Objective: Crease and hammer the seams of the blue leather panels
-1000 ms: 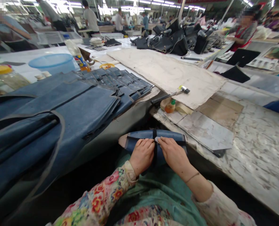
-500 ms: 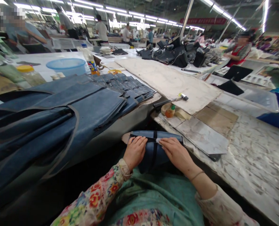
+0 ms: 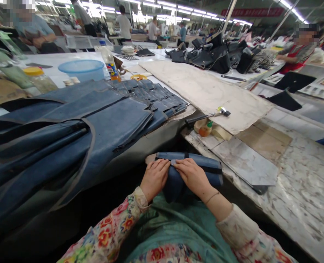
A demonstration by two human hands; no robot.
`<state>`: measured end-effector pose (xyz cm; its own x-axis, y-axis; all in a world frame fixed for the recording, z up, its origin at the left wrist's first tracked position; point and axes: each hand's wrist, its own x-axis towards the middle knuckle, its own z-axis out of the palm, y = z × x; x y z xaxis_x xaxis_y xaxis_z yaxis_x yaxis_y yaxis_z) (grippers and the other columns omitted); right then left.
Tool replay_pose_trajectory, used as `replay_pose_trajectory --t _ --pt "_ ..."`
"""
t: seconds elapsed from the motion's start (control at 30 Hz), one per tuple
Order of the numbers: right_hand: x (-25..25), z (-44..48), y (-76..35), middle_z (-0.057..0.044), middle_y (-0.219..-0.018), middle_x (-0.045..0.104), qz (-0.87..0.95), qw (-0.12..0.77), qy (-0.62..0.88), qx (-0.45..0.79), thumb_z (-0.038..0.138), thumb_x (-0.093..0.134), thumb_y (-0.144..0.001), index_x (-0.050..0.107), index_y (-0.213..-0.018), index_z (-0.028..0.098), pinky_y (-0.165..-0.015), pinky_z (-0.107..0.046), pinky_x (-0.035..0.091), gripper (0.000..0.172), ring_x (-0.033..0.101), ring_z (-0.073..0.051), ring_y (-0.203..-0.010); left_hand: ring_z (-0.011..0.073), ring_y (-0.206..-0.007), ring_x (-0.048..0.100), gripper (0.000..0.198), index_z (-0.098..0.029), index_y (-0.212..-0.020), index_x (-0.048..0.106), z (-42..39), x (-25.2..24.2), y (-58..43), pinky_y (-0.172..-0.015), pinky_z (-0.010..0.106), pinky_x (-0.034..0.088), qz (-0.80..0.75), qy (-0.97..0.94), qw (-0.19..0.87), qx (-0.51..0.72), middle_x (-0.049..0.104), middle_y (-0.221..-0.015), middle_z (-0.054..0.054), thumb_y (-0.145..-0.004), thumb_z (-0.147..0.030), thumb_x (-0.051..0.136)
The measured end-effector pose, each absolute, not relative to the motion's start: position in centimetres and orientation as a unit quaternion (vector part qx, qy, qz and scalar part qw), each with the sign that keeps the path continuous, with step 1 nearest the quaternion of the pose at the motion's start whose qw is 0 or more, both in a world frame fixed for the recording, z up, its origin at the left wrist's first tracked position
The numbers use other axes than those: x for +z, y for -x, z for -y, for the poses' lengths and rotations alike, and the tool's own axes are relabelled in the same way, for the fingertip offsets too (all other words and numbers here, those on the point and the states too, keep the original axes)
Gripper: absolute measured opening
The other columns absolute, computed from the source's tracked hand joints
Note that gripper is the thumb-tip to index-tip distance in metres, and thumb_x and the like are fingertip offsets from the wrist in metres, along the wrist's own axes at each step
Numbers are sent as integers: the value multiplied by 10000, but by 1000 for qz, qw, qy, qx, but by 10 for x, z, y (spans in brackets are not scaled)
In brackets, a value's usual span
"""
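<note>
A folded dark blue leather piece [image 3: 213, 171] with black trim lies in my lap at the table's edge. My left hand [image 3: 155, 178] is curled over its left end, fingers closed on the top edge. My right hand [image 3: 192, 176] presses on the middle of the piece, with its fingertips pinching a small pale tab at the top edge beside the left hand. Both sleeves are floral, and a green apron covers my lap.
A big stack of blue leather panels [image 3: 69, 124] fills the table to the left. A hammer [image 3: 208, 116], a small orange bottle [image 3: 205, 129] and a grey slab [image 3: 244, 162] lie to the right front. A blue basin [image 3: 81, 69], drink bottle [image 3: 110, 64] and black bags [image 3: 213, 54] stand further back, with other people working around.
My right hand has slid left along the piece's top edge until it meets the left hand. The piece stays in my lap. The view has shifted slightly.
</note>
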<state>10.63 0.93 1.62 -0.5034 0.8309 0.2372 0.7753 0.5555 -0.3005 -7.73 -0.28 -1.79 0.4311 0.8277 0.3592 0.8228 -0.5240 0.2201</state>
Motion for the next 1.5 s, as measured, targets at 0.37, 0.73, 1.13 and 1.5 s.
replay_pose_trajectory --t 0.37,0.73,1.13,1.5 --pt "17 -29 -55 -42 -1158 614 896 125 416 91 170 428 -891 629 -1095 224 -899 -304 462 292 495 -181 -1018 218 -1093 502 314 -182 -1175 549 3 -19 118 -911 389 362 -563 -796 25 219 599 -1194 72 -906 -256 405" --pt "23 -29 -60 -46 -1095 640 893 136 417 98 171 436 -892 646 -1043 200 -894 -307 461 261 505 -178 -999 217 -1122 463 389 -250 -1277 472 5 -19 108 -948 393 360 -586 -771 53 243 527 -1255 63 -891 -278 430" --pt "17 24 -165 -39 -1168 609 866 170 471 9 118 472 -846 602 -1140 238 -868 -356 500 343 531 -197 -999 238 -1050 517 293 -257 -1138 590 0 6 101 -869 428 410 -562 -808 3 177 568 -1181 74 -889 -261 436" --pt "-14 58 -206 -59 -1121 626 741 331 585 17 221 442 -892 613 -1106 222 -908 -373 476 274 563 -193 -1041 219 -1153 466 409 -139 -1252 471 -108 62 1 -989 349 364 -484 -862 46 141 504 -1281 98 -860 -258 467"
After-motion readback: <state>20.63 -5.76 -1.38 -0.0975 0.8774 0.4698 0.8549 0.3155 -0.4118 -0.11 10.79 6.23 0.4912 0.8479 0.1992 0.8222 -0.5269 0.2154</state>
